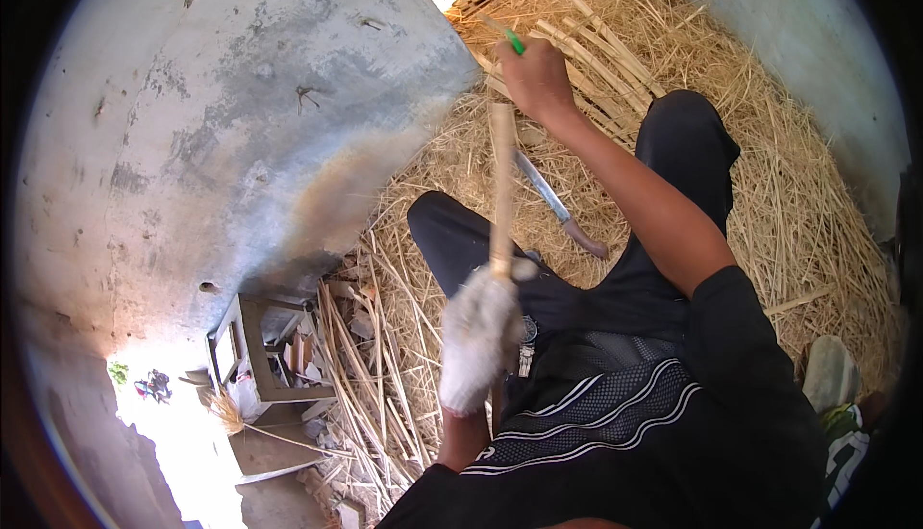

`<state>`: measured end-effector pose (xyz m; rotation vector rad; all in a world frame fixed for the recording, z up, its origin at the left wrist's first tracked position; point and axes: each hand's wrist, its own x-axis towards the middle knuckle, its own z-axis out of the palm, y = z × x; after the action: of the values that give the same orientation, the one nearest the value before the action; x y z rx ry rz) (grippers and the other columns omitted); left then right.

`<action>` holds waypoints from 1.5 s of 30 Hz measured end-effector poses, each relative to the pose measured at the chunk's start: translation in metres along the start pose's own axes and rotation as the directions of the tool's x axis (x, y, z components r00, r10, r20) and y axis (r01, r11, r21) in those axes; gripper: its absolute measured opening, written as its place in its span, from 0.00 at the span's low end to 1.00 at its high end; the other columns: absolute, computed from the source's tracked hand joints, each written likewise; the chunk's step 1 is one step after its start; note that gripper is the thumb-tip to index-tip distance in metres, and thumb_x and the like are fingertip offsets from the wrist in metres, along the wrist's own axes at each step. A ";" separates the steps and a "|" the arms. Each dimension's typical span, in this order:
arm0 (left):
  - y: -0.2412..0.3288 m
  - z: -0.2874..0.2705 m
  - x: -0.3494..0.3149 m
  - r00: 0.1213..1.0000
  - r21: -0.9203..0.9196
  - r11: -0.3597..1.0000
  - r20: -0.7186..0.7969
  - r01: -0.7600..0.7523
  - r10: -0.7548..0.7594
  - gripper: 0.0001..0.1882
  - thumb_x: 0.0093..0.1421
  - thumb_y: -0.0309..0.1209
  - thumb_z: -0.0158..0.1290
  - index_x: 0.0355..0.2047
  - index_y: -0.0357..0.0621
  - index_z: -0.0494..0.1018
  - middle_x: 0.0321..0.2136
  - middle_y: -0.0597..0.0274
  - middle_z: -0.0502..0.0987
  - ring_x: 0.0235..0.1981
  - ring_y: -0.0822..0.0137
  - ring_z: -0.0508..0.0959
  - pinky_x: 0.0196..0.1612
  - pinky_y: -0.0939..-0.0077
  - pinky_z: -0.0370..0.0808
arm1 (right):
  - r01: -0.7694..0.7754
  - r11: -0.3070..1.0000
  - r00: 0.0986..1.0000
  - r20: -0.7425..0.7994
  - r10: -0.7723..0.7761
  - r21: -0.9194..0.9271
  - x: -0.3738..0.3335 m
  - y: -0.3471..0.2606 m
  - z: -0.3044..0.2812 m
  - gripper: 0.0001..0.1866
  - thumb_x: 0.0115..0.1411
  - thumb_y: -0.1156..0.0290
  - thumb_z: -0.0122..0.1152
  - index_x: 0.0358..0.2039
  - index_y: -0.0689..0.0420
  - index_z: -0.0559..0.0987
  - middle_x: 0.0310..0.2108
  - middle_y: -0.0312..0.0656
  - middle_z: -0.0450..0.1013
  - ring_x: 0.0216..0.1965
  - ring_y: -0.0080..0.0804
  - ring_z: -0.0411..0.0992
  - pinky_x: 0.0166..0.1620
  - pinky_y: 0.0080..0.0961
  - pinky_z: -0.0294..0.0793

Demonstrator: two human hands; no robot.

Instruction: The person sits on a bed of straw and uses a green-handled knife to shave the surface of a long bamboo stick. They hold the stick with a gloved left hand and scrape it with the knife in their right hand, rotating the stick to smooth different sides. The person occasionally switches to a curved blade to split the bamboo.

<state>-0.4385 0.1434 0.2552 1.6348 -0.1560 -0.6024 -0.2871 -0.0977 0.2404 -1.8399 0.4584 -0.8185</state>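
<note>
My left hand [478,341], in a whitish knit glove, is closed around the lower end of a pale bamboo strip [502,183]. The strip stands out lengthwise away from me, above my bent left leg. Farther off, my bare right hand [536,79] grips a small green-handled knife [516,43]; its thin blade points to the upper left and is hard to make out. A larger knife [542,187] with a brown handle lies on the shavings between my legs. Beside the glove shows a metal-banded wristwatch [528,332].
Split bamboo strips [601,62] lie in a row beyond my right hand. Straw-like shavings [798,212] cover the floor. Long thin strips [370,365] and a wooden stool-like frame [288,392] are at the left. A stained wall [221,106] rises on the left.
</note>
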 end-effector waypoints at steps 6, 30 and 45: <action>0.019 -0.055 0.035 0.964 0.376 0.905 -0.089 -0.199 0.249 0.14 0.69 0.35 0.45 0.49 0.44 0.75 0.15 0.75 0.63 0.13 0.83 0.61 0.16 0.83 0.60 | -0.193 0.753 0.845 0.497 -0.198 0.629 -0.033 -0.034 -0.013 0.28 0.67 0.45 0.48 0.28 0.59 0.78 0.12 0.26 0.58 0.11 0.13 0.53 0.15 0.16 0.50; 0.037 -0.076 0.056 0.870 -0.162 0.862 -0.218 -0.480 0.443 0.21 0.70 0.42 0.43 0.47 0.33 0.70 0.23 0.63 0.74 0.24 0.72 0.76 0.30 0.79 0.74 | 0.251 0.777 0.793 0.338 -0.507 0.577 -0.148 -0.024 0.034 0.17 0.66 0.61 0.57 0.24 0.60 0.78 0.12 0.31 0.68 0.18 0.16 0.66 0.22 0.19 0.64; 0.018 -0.036 0.047 0.946 -0.051 0.946 -0.076 -0.319 0.315 0.27 0.70 0.50 0.39 0.43 0.35 0.74 0.10 0.68 0.64 0.07 0.77 0.61 0.10 0.83 0.60 | 0.031 0.809 0.850 0.411 -0.331 0.587 -0.099 -0.057 0.003 0.13 0.64 0.64 0.61 0.39 0.63 0.79 0.23 0.34 0.75 0.23 0.13 0.64 0.27 0.16 0.62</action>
<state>-0.3776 0.1518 0.2606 1.5255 -0.3411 -0.3017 -0.3577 -0.0095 0.2594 -1.4575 -0.2923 -0.4938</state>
